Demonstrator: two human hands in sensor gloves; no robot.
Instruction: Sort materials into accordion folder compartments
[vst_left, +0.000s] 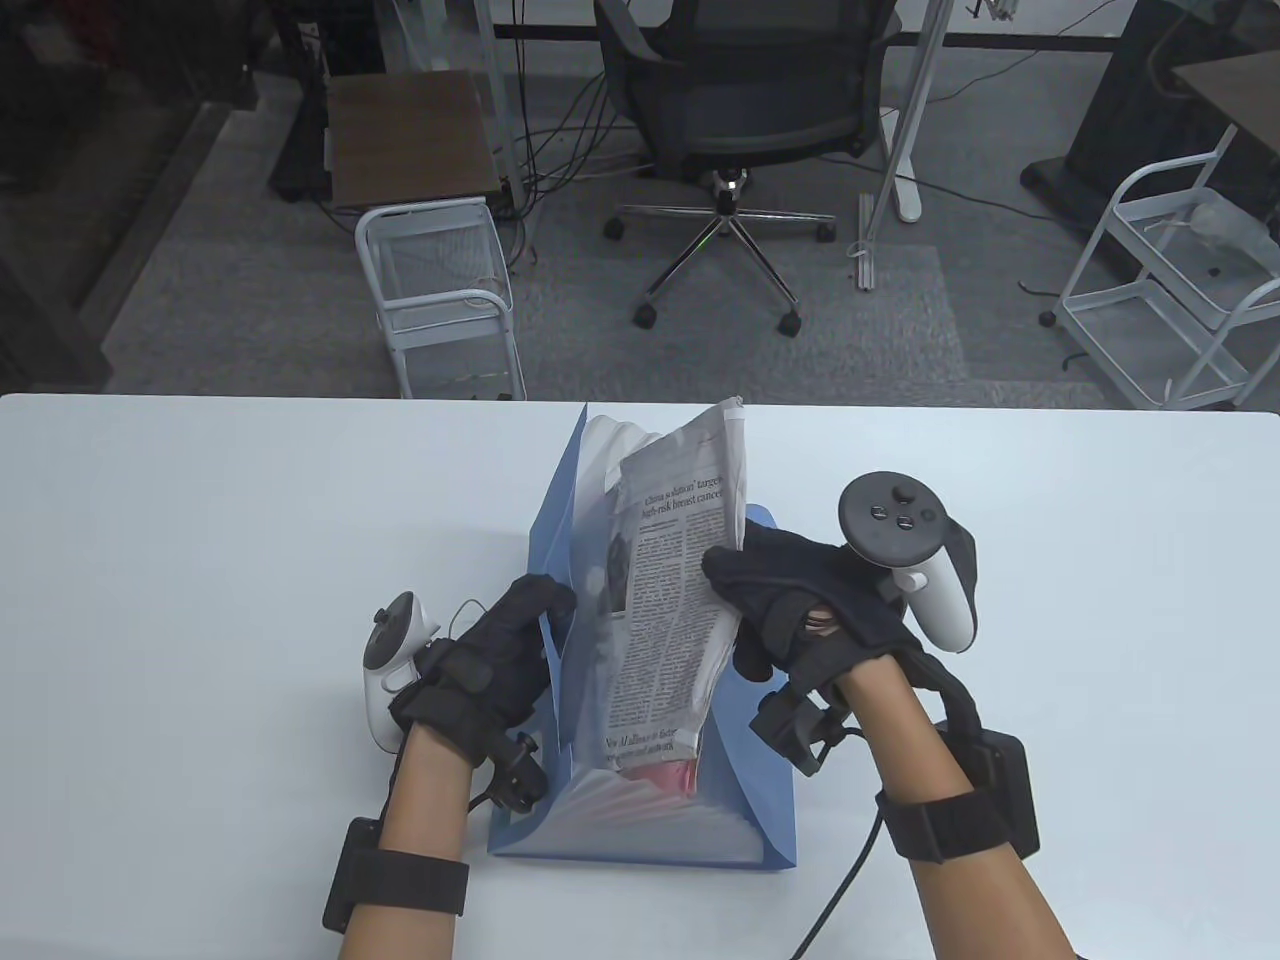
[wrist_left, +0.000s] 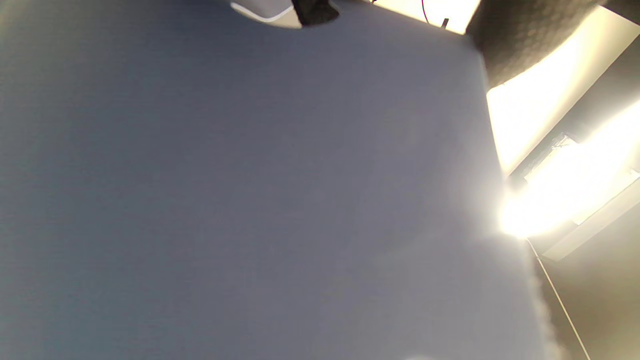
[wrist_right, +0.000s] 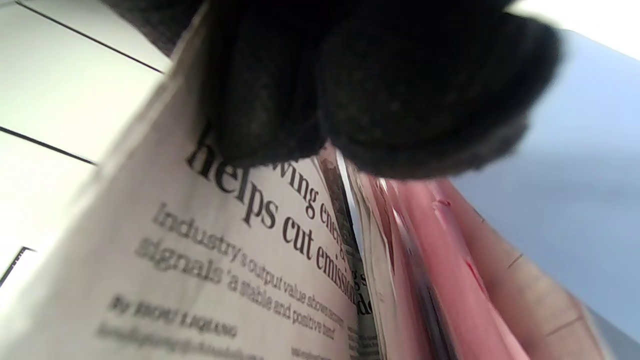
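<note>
Right hand (wrist_right: 380, 85) grips newspaper (wrist_right: 210, 260); wrist cam shows pink sheets (wrist_right: 440, 280); left hand (vst_left: 490, 650) holds folder (vst_left: 760, 790).

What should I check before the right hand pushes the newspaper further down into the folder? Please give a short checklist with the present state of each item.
1. Right hand grips the folded newspaper at its right edge: ok.
2. Left hand holds the left wall of the blue accordion folder, keeping it open: ok.
3. Newspaper's lower end is already inside the folder: ok.
4. Which compartment it sits in: cannot tell, the paper hides the dividers.
5. Newspaper stands straight: not ok, it leans.
6. Pink item beside the newspaper stays clear of its path: cannot tell.
</note>
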